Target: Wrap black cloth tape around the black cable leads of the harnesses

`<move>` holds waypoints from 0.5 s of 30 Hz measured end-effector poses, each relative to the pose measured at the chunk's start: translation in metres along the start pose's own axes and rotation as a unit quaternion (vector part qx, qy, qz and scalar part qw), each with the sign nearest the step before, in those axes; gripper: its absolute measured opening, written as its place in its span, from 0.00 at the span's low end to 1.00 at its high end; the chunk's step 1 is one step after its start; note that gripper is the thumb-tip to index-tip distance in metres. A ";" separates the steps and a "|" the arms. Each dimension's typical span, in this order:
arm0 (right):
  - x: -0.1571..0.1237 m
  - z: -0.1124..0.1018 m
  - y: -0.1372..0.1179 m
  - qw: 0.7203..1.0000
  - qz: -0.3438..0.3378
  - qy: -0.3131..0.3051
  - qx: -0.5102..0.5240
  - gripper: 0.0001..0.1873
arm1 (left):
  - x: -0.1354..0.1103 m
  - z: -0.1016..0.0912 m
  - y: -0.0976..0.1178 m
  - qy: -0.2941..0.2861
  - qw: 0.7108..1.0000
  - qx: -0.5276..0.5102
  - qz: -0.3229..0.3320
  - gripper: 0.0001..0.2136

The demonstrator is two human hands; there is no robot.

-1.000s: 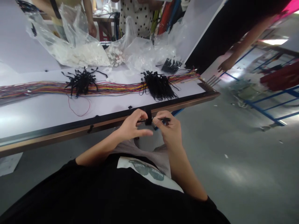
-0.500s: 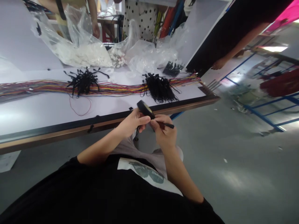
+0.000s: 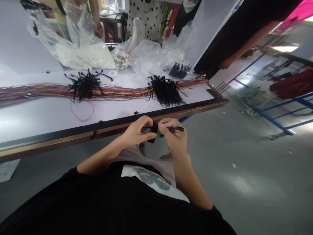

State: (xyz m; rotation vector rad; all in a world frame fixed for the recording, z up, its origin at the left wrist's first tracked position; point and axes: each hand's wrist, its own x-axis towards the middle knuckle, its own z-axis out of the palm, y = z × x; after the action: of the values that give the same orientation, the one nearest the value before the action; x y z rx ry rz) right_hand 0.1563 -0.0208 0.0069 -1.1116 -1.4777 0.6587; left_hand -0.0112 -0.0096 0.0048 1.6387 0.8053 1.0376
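My left hand [image 3: 136,133] is closed around a roll of black tape [image 3: 154,131], which is seen edge-on between thumb and fingers. My right hand [image 3: 176,138] pinches a thin black cable [image 3: 179,129] close to the roll, and the cable's end sticks out to the right past the fingers. Both hands are nearly touching, held just in front of the table's edge above my lap. How the tape meets the cable is partly hidden by the fingers.
Behind the hands is a white table [image 3: 117,111] with a brown edge. Along it runs a bundle of coloured wires [image 3: 122,93], with black connector clusters [image 3: 85,85] and black cables [image 3: 166,91] on it. Plastic bags [image 3: 80,55] of white parts stand behind. A co-worker's arm [image 3: 244,45] is at right.
The tape roll has swung down from above my left fingers to between the hands, turning edge-on. My right hand still pinches the cable and has barely shifted.
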 end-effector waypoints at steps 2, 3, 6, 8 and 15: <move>0.000 0.000 -0.006 0.998 -0.030 -0.009 -0.055 0.09 | 0.004 0.008 -0.001 0.072 0.997 0.033 0.003 0.06; 0.000 0.001 -0.008 0.997 -0.029 -0.015 -0.073 0.08 | 0.006 0.013 -0.001 0.093 0.995 0.041 0.012 0.05; -0.001 0.003 -0.008 0.995 -0.002 -0.025 -0.094 0.05 | 0.005 0.024 -0.001 0.138 0.989 0.038 0.038 0.06; -0.002 0.005 -0.006 0.993 -0.020 0.006 -0.118 0.05 | 0.004 0.026 0.000 0.163 0.987 -0.003 0.019 0.03; -0.009 0.010 -0.008 0.983 -0.136 0.004 -0.120 0.09 | 0.014 0.016 0.005 0.031 0.959 -0.241 -0.147 0.19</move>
State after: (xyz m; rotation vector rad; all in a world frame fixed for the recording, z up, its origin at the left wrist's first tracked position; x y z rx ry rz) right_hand 0.1442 -0.0301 0.0081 -1.0625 -1.6973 0.2908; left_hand 0.0096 -0.0053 0.0112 1.0426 0.7385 0.9807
